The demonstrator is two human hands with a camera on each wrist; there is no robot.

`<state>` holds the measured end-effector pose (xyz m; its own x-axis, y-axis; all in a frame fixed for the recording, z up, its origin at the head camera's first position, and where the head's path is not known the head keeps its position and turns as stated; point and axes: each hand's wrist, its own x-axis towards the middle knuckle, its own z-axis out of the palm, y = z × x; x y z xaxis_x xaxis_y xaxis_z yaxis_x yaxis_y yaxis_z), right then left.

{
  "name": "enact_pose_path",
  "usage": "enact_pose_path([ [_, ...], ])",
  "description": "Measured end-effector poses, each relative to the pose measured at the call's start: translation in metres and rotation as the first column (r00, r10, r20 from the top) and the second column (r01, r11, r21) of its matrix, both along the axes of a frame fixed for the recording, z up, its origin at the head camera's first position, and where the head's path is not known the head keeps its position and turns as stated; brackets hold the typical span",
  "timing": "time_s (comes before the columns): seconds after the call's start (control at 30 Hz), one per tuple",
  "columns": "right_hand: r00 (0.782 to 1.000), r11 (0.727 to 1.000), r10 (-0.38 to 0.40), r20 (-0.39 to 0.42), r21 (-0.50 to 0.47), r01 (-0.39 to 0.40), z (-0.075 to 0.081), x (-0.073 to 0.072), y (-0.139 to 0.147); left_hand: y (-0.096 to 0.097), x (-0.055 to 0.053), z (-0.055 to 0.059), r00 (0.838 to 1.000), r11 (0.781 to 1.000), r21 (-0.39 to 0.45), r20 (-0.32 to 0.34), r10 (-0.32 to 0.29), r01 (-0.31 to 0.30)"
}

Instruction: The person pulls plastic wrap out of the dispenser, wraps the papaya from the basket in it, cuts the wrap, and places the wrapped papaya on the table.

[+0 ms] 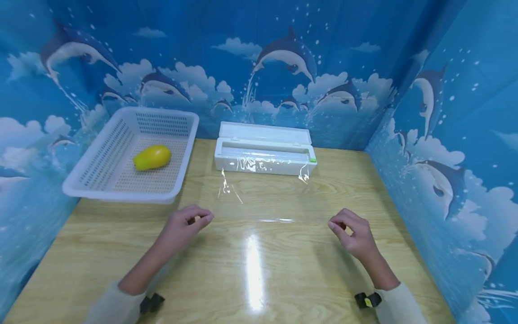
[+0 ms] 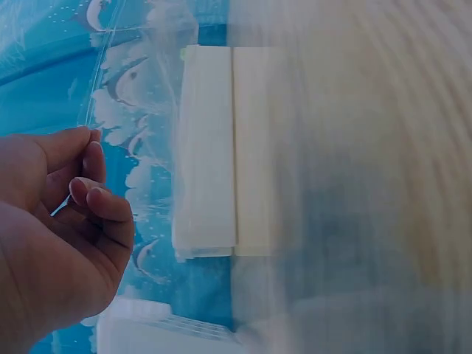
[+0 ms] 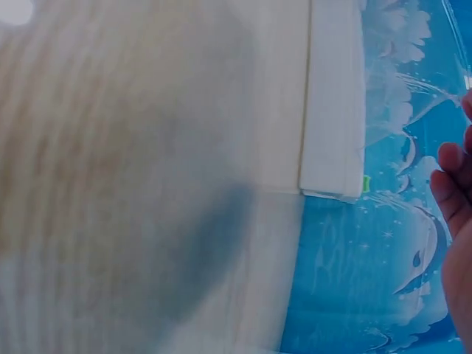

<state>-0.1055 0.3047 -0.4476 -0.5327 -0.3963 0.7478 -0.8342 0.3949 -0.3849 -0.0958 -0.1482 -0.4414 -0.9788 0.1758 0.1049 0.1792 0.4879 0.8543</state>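
Note:
A clear sheet of plastic wrap (image 1: 279, 198) stretches from a white wrap dispenser box (image 1: 263, 165) toward me, above the wooden table. My left hand (image 1: 187, 225) pinches the sheet's near left corner between thumb and index finger. At the near right corner my right hand (image 1: 352, 231) does the same. The box's lid (image 1: 265, 132) stands raised at the back, and a green slider (image 1: 313, 160) shows at its right end. In the left wrist view the fingertips (image 2: 92, 136) meet on the film's edge.
A white perforated basket (image 1: 184, 166) stands at the back left with a yellow papaya-like fruit (image 1: 152, 157) in it. Blue dolphin-print curtains (image 1: 259, 54) border the wooden table (image 1: 210, 279) at the back and sides.

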Motion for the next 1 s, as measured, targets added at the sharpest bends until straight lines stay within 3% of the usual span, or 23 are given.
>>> enact_pose_path([
  [0.17,0.995,0.995,-0.067,0.076,0.084,0.060,-0.009,0.006,-0.001,0.000,-0.001,-0.012,1.000,0.999,-0.035,0.019,0.012,-0.011],
  [0.27,0.986,0.985,-0.109,0.124,0.146,0.090,-0.023,0.006,0.004,-0.001,-0.001,-0.018,0.999,0.999,-0.048,0.031,0.027,-0.026],
  [0.47,0.974,0.962,-0.164,0.158,0.242,0.123,-0.030,0.007,0.002,-0.003,0.000,-0.026,0.995,0.995,-0.030,0.039,0.097,-0.096],
  [0.73,0.966,0.952,-0.186,0.181,0.275,0.132,-0.032,0.008,0.002,-0.003,0.001,-0.029,0.991,0.992,0.038,-0.060,0.121,-0.119],
  [1.0,0.964,0.954,-0.172,0.202,0.279,0.112,-0.037,0.009,0.002,-0.002,0.001,-0.033,0.995,0.995,-0.014,0.021,0.099,-0.098],
])
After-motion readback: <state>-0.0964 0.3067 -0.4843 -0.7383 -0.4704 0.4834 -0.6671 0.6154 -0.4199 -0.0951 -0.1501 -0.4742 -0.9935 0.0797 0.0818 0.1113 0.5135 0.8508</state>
